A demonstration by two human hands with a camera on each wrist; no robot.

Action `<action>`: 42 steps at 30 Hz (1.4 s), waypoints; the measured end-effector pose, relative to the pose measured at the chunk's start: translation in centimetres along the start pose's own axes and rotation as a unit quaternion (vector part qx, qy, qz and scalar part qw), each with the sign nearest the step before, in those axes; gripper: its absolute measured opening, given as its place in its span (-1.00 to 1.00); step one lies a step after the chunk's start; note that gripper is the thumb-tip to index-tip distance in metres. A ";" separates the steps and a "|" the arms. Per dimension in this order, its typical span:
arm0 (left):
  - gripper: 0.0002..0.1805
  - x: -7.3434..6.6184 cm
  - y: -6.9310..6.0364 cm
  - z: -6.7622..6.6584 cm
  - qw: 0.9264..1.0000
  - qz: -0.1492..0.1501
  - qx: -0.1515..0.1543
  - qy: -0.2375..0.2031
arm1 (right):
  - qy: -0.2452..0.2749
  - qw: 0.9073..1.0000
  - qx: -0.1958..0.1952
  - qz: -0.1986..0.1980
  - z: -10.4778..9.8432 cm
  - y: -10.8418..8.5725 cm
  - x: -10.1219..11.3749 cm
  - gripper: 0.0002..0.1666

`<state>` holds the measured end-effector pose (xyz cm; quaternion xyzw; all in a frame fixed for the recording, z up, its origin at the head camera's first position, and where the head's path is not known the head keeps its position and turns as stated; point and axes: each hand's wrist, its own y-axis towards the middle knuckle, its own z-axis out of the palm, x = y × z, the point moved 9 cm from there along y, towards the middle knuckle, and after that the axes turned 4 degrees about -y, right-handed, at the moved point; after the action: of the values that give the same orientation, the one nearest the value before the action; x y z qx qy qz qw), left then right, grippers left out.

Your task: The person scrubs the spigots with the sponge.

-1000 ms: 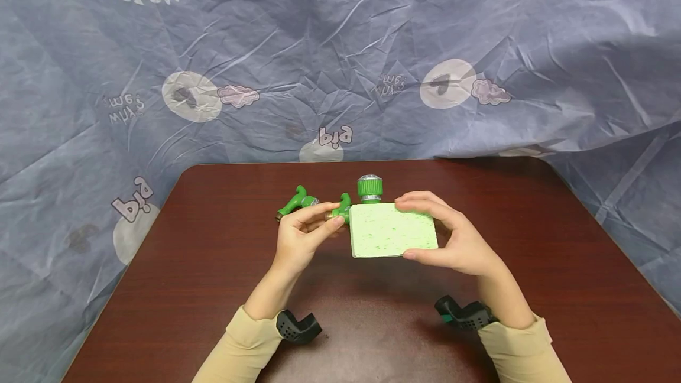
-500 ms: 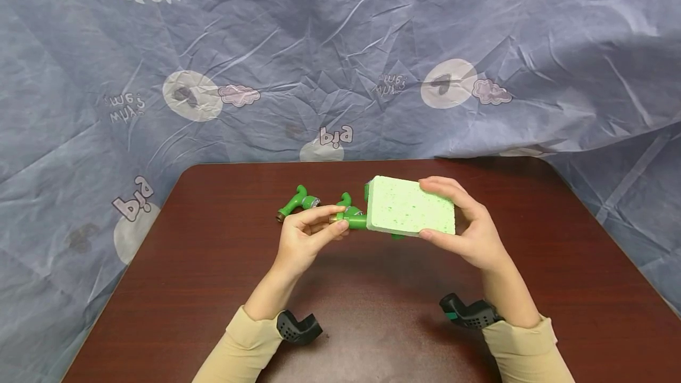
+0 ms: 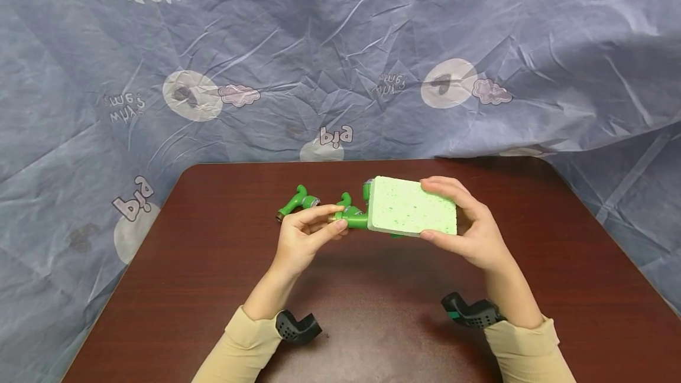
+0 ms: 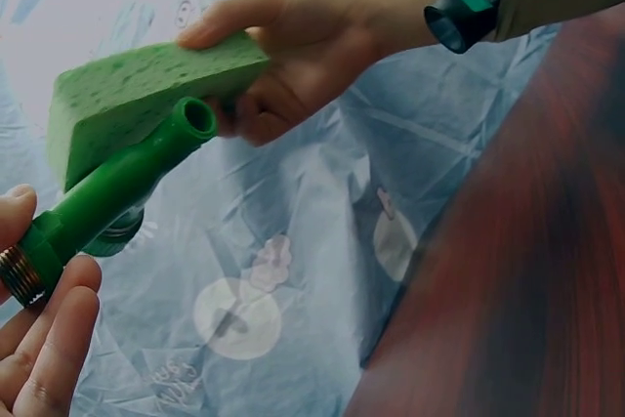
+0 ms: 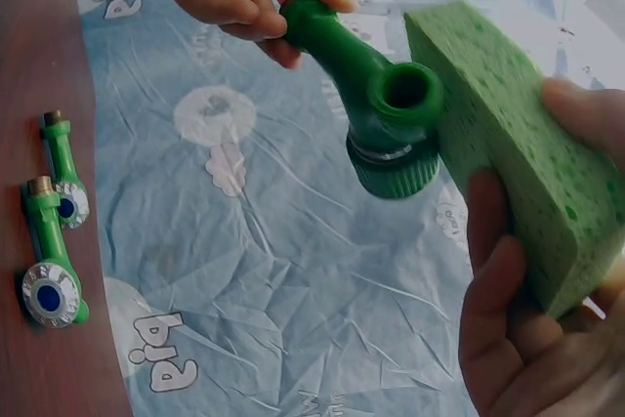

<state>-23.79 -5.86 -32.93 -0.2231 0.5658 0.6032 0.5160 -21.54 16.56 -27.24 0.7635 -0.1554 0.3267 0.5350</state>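
Note:
My left hand (image 3: pixel 299 240) pinches the threaded brass end of a green plastic tap (image 3: pixel 355 220) between thumb and fingers. The tap is held above the table, its ribbed knob (image 5: pixel 394 171) pointing down in the right wrist view and mostly hidden by the sponge in the head view. With thumb and fingers on opposite edges, my right hand (image 3: pixel 472 226) grips a light green rectangular sponge (image 3: pixel 412 207). One face of the sponge (image 5: pixel 493 95) lies against the tap's side, near the open spout in the right wrist view.
Two similar green taps lie on the dark red-brown table (image 3: pixel 229 265), one tap (image 3: pixel 294 201) to the left and another tap (image 3: pixel 346 198) partly behind the held one. A crumpled grey-blue patterned cloth (image 3: pixel 340 64) hangs behind the table. Black cameras sit on both wrists.
The sponge has moved right and slightly up, then nearly stopped. More of the held tap's body shows, while its knob is now mostly covered by the sponge. The left hand stays almost in place.

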 end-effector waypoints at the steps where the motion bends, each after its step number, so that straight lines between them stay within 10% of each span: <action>1: -0.66 0.1 0.0 0.1 1.000 -0.004 0.001 0.000 | -0.002 1.000 -0.008 0.003 0.0 0.0 -0.1 -0.16; 15: -0.68 0.3 0.0 0.2 1.000 0.002 0.003 0.013 | -0.025 0.999 0.039 -0.011 1.1 0.1 0.1 -0.14; 25: -0.65 -0.9 0.4 -1.5 1.000 0.017 -0.026 -0.005 | -0.042 0.998 -0.040 0.028 -1.8 -0.1 -0.6 -0.18; 42: -0.61 -1.0 0.4 -0.8 1.000 0.022 0.009 -0.010 | -0.022 0.985 -0.153 0.077 -3.3 -0.4 -1.6 -0.26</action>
<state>-24.01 -6.94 -32.12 -0.1992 0.5709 0.6116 0.5103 -23.54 19.59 -27.89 0.6653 -0.2734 0.3224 0.6153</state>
